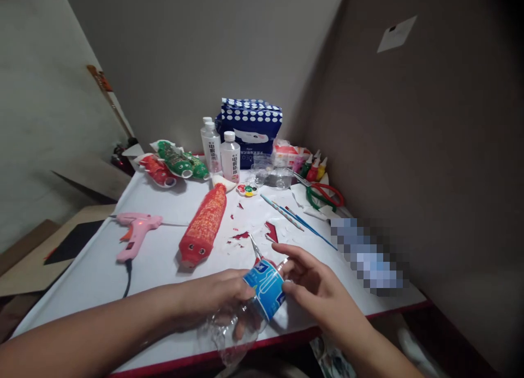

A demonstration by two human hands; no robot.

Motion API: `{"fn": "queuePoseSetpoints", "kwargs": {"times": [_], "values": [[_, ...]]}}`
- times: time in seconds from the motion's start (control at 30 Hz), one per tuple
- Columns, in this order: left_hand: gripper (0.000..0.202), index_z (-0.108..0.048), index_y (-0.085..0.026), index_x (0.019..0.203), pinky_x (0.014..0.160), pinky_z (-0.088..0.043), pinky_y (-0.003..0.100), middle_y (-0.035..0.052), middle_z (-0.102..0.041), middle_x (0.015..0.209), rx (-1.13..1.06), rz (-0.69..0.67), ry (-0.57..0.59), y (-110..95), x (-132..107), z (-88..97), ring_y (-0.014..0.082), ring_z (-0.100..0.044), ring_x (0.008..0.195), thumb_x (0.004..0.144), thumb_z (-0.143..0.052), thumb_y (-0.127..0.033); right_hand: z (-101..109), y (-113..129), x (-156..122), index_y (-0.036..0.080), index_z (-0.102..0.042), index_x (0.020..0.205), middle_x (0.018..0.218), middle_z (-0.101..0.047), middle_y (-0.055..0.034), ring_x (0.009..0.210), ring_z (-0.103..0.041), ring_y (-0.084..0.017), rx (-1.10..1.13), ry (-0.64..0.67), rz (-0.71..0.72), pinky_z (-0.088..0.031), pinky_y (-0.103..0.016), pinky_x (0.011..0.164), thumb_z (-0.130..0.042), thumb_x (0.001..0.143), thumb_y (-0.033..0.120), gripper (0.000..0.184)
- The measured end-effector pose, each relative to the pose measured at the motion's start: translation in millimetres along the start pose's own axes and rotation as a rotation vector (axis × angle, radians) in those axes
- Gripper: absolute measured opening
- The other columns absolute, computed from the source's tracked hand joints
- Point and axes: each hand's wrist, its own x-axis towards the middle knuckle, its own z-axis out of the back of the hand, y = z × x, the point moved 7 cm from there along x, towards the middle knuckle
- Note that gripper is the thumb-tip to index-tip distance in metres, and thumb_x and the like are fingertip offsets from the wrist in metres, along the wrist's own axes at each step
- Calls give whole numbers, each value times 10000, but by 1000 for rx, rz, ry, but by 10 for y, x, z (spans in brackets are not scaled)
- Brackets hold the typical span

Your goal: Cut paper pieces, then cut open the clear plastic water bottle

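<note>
My left hand (216,296) is clenched around a clear plastic bottle with a blue label (262,291), and the fingers of my right hand (315,291) pinch its labelled end. The bottle sits at the near edge of the white bench (98,269); its long axis slants from lower left up to the right, away from me. Just beyond lie red paper scraps (270,231), a red fish-shaped painted bottle (204,225), a pink glue gun (135,233) further left, and thin paintbrushes (295,217) to the right.

walls: plain grey wall (196,51), brown panel (429,149) on the right
table: white top (102,269), red edge
floor: cardboard sheets (36,258) on the left
</note>
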Motion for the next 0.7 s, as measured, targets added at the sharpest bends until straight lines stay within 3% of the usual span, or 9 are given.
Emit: {"fn": "queuePoseSetpoints", "kwargs": {"times": [0.1, 0.33, 0.5, 0.6, 0.67, 0.7], "values": [[396, -619, -145, 906, 476, -243, 243, 44, -621, 745, 27, -5, -8, 12, 3, 21, 136, -524, 533, 731, -553, -495, -7, -24, -3, 272, -607, 1239, 845, -589, 9, 764, -551, -153, 47, -7, -33, -444, -285, 711, -738, 776, 258, 482], [323, -620, -158, 965, 566, -389, 240, 14, -603, 784, 137, -11, 30, -63, -6, -13, 139, -526, 632, 746, -587, -394, -101, -58, -78, 259, -596, 1197, 815, -533, 26, 700, -483, -130, 168, 2, -41, -388, -257, 646, -756, 767, 284, 461], [363, -626, -178, 1017, 623, -439, 255, 0, -603, 818, 143, 40, -19, -64, -8, -42, 145, -523, 681, 724, -644, -392, -134, -51, -99, 236, -602, 1182, 736, -495, 42, 658, -470, -131, 3, -70, 22, -398, -268, 624, -727, 778, 230, 422], [454, -638, -201, 1085, 662, -463, 270, 16, -641, 905, 127, 40, -57, -5, -10, 14, 173, -548, 757, 723, -696, -469, 26, 24, -169, 309, -550, 1286, 930, -596, -12, 840, -574, -196, -251, -156, 213, -478, -340, 765, -707, 821, 236, 496], [557, -628, -220, 1146, 754, -491, 314, 32, -667, 970, 147, 58, -57, 52, -9, 65, 227, -585, 879, 707, -723, -552, 271, 145, -307, 336, -504, 1326, 1173, -589, -60, 1056, -568, -251, -515, -282, 461, -465, -419, 915, -629, 875, 204, 486], [607, -613, -235, 1188, 830, -492, 346, 40, -677, 1027, 158, 60, -77, 66, -10, 103, 255, -592, 959, 704, -722, -585, 446, 188, -402, 328, -509, 1291, 1201, -584, -72, 1135, -547, -268, -658, -390, 554, -437, -458, 977, -576, 897, 157, 435]]}}
